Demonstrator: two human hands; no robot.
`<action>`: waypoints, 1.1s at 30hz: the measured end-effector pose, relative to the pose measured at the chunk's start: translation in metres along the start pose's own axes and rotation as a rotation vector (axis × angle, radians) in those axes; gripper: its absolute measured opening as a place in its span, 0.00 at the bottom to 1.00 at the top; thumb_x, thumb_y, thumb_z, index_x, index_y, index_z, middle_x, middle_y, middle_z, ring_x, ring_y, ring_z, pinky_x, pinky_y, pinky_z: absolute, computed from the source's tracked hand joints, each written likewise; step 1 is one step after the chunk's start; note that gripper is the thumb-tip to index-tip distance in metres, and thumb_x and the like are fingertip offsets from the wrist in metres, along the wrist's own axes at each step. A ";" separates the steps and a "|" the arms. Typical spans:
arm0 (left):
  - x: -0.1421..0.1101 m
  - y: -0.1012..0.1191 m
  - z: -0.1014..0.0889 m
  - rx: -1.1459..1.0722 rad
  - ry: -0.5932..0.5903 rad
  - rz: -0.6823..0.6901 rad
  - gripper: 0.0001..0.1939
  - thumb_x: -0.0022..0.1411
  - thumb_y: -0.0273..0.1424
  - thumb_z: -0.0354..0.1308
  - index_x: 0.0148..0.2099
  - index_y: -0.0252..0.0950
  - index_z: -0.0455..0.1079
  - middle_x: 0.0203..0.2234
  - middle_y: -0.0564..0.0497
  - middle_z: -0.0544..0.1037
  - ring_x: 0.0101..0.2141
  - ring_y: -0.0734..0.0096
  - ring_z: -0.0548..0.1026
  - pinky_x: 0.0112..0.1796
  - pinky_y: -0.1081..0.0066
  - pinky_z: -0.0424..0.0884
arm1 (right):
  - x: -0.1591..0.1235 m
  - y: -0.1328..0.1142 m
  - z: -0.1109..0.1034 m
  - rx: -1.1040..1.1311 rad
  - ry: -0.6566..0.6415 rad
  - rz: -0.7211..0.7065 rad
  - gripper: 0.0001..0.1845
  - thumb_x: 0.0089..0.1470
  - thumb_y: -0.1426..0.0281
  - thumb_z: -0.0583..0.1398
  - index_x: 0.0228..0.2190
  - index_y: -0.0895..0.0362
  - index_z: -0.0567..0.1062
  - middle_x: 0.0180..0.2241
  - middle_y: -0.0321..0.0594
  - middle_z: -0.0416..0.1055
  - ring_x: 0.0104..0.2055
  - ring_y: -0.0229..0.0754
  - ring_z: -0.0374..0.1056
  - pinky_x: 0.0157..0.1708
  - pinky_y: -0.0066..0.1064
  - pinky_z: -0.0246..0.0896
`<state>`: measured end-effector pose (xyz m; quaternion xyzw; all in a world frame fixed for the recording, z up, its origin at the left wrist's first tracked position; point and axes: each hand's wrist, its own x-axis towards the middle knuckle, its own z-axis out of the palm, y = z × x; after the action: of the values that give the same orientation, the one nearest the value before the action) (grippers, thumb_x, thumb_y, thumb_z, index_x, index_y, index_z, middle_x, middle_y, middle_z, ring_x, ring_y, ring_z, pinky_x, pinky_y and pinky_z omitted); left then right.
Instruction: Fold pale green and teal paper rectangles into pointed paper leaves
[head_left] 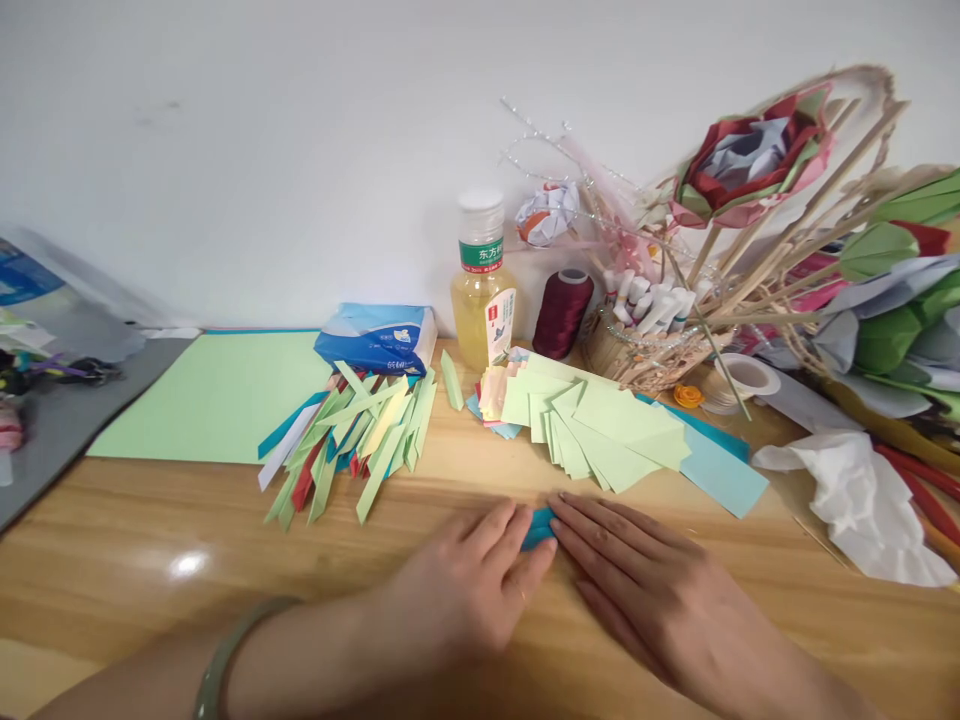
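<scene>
Blue paper, folded into a narrow strip (538, 528), sits flat on smooth, glossy wood-grain tabletop (150, 510), caught btwn both hands on my feed; I take it as clock centre. Only its middle shows, w/ a crease running lengthwise.

L hand (480, 560), curled: thumb & index slightly parted, clamped round the strip's left end, rest of the fingers tucked beneath, partly hidden. R hand (645, 560) lies flat: fingers nearly straight, side by side, tips on the strip's right end; can't tell what its thumb does. I see a smooth greenish bangle (240, 650) on the L wrist.

At 10 o'clock, a loose pile of folded strips (390, 440), long, pointed, mostly lt green w/ some red, white & blue; farther out same way, a big flat green sheet (202, 400). Btwn 10 & 11, a soft plastic tissue pack (375, 335). Nr 12, a clear bottle (472, 300) of yellow liquid plus a dark red thread spool (561, 315). At 1 o'clock, flat green paper pcs (622, 430) fanned in overlap; beyond them, a rough woven basket (645, 355) & a layered paper flower (750, 160). At 3, crumpled white tissue (855, 500).
</scene>
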<state>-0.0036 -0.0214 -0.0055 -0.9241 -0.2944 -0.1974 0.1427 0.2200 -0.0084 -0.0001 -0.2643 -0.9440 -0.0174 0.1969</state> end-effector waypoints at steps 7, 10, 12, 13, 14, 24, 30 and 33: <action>-0.008 0.022 0.004 0.163 -0.018 -0.059 0.22 0.66 0.21 0.37 0.50 0.28 0.71 0.46 0.40 0.76 0.47 0.56 0.74 0.38 0.65 0.71 | -0.006 0.001 0.002 -0.009 -0.047 0.010 0.22 0.59 0.72 0.53 0.53 0.66 0.67 0.56 0.52 0.62 0.58 0.51 0.59 0.54 0.44 0.62; -0.009 0.022 0.006 0.168 -0.003 -0.072 0.21 0.66 0.22 0.38 0.49 0.27 0.71 0.46 0.40 0.76 0.47 0.57 0.74 0.40 0.66 0.70 | -0.008 0.001 0.002 -0.018 -0.039 0.015 0.22 0.58 0.71 0.54 0.54 0.65 0.67 0.57 0.52 0.61 0.58 0.50 0.58 0.54 0.42 0.62; -0.009 0.021 0.006 0.165 0.002 -0.072 0.20 0.65 0.22 0.40 0.49 0.28 0.71 0.46 0.40 0.76 0.47 0.58 0.73 0.41 0.66 0.69 | -0.009 0.001 0.001 -0.041 -0.044 0.015 0.23 0.58 0.70 0.54 0.54 0.66 0.66 0.57 0.52 0.60 0.59 0.50 0.58 0.54 0.41 0.62; -0.010 0.020 0.007 0.159 0.007 -0.076 0.19 0.65 0.22 0.40 0.49 0.28 0.71 0.46 0.40 0.76 0.48 0.59 0.73 0.41 0.67 0.69 | -0.009 0.000 0.001 -0.059 -0.053 0.013 0.24 0.58 0.69 0.55 0.55 0.66 0.66 0.58 0.52 0.60 0.59 0.50 0.57 0.54 0.41 0.62; -0.010 0.019 0.007 0.152 0.011 -0.082 0.19 0.65 0.22 0.40 0.49 0.28 0.71 0.46 0.41 0.76 0.48 0.60 0.73 0.42 0.67 0.69 | -0.009 0.000 0.001 -0.081 -0.063 0.010 0.25 0.58 0.69 0.55 0.55 0.66 0.65 0.58 0.51 0.59 0.59 0.50 0.57 0.53 0.41 0.62; -0.007 0.019 0.004 0.179 0.004 -0.071 0.21 0.65 0.21 0.38 0.47 0.27 0.72 0.45 0.42 0.77 0.47 0.61 0.74 0.43 0.68 0.66 | -0.017 0.001 0.000 -0.204 -0.093 -0.006 0.30 0.57 0.64 0.56 0.57 0.67 0.62 0.60 0.51 0.55 0.62 0.51 0.53 0.55 0.40 0.60; -0.009 0.019 0.007 0.177 0.039 -0.022 0.18 0.63 0.21 0.41 0.43 0.26 0.73 0.43 0.39 0.77 0.46 0.59 0.74 0.45 0.66 0.64 | -0.009 -0.015 0.000 -0.209 -0.080 -0.120 0.33 0.58 0.54 0.51 0.55 0.66 0.64 0.58 0.48 0.60 0.60 0.47 0.57 0.51 0.34 0.64; -0.008 0.019 0.008 0.168 0.074 -0.012 0.18 0.62 0.20 0.41 0.39 0.26 0.74 0.41 0.40 0.78 0.45 0.58 0.75 0.45 0.65 0.64 | -0.007 -0.022 0.007 -0.204 -0.075 -0.153 0.25 0.58 0.68 0.51 0.55 0.66 0.65 0.57 0.46 0.62 0.59 0.44 0.59 0.52 0.31 0.62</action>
<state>0.0037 -0.0369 -0.0187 -0.8993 -0.3099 -0.2068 0.2291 0.2118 -0.0301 -0.0071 -0.2107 -0.9614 -0.1184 0.1317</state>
